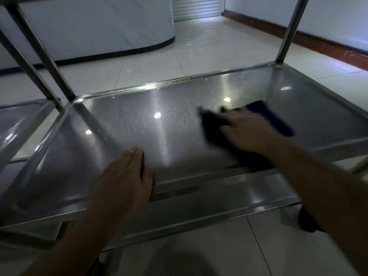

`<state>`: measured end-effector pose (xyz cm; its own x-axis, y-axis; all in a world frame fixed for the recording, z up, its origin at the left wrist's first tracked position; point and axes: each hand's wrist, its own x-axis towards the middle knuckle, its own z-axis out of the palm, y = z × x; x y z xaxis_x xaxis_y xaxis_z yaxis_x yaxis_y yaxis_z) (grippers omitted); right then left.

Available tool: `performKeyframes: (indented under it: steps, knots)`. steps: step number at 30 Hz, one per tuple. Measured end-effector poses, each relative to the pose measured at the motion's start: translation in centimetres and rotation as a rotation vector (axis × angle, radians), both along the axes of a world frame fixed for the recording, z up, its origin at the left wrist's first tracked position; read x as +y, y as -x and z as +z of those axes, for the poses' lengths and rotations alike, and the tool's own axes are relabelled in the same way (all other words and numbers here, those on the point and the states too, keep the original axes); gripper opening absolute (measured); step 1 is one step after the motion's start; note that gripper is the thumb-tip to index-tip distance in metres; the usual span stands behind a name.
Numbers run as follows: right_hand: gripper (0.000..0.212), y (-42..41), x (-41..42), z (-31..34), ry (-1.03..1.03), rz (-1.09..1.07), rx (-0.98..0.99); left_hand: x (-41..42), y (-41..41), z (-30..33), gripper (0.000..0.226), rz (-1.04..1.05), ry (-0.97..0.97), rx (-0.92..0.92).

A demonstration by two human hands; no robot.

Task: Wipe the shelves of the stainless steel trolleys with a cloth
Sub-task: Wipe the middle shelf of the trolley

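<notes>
On the gleaming steel shelf [139, 120] of a trolley standing on pale floor tiles [199, 46], the right hand [249, 130] presses a dark blue cloth [272, 118] flat near the right side, while the left hand [123, 176] rests spread over the near rim, beside a second trolley [22, 118].

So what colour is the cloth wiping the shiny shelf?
Dark blue, almost black; the head view shows the dark blue cloth best.

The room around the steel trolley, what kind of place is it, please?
Probably a clinic or a commercial service area, though I cannot be sure. The signs: a steel trolley with tray shelves, a glossy tiled floor, and a curved white counter with a dark base.
</notes>
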<state>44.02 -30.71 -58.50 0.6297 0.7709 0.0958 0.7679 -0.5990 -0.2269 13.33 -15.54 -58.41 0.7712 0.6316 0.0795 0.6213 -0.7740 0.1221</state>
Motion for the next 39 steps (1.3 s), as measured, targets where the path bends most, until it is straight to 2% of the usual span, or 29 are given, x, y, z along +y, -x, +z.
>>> performKeyframes:
  steps: [2,4,6,9,12,16,20,23,27,31,34,36,39]
  knots:
    - [0.056,6.2,6.4,0.3,0.015,0.231,0.006,0.0,-0.1,-0.1,0.068,-0.004,0.0,-0.01]
    - [0.055,10.3,10.9,0.5,0.052,0.374,0.079,0.1,-0.2,-0.1,0.066,-0.009,0.005,-0.027]
    - [0.055,11.4,12.8,0.2,0.056,0.429,0.136,0.2,-0.2,-0.3,0.063,-0.017,0.008,-0.047]
    - [0.053,8.5,11.5,0.1,0.033,0.421,0.116,0.4,-0.2,-0.2,0.066,-0.009,0.018,-0.023]
    - [0.051,1.4,7.7,0.9,0.008,0.221,0.055,0.2,-0.3,-0.2,0.067,-0.011,0.011,-0.008]
    - [0.05,-11.0,-0.9,1.2,0.025,-0.171,0.13,-0.2,-0.3,0.1,0.07,-0.009,0.018,-0.005]
    - [0.067,-20.9,-10.8,-0.1,0.081,-0.599,0.123,-0.5,-0.1,0.3,0.083,-0.008,0.025,-0.024]
    - [0.075,-23.1,-13.4,-0.9,0.093,-0.645,0.149,-0.6,-0.1,0.2,0.079,-0.015,0.013,-0.007]
    - [0.085,-17.9,-9.0,0.6,0.05,-0.46,0.176,-0.6,-0.4,0.2,0.073,-0.008,0.023,-0.012]
    - [0.064,-6.0,-1.9,0.4,0.096,0.035,0.08,-0.8,-0.5,0.3,0.075,-0.004,0.018,0.005]
    - [0.057,2.5,-0.4,-0.4,0.077,0.354,0.094,-0.8,-0.4,0.4,0.076,0.007,0.009,0.013]
    - [0.058,5.2,-1.9,-0.8,0.033,0.428,0.102,-0.7,-0.2,0.3,0.072,0.01,0.017,0.01]
    - [0.06,3.3,-4.7,0.0,0.019,0.38,0.098,-0.7,-0.1,0.3,0.078,0.001,0.021,0.009]
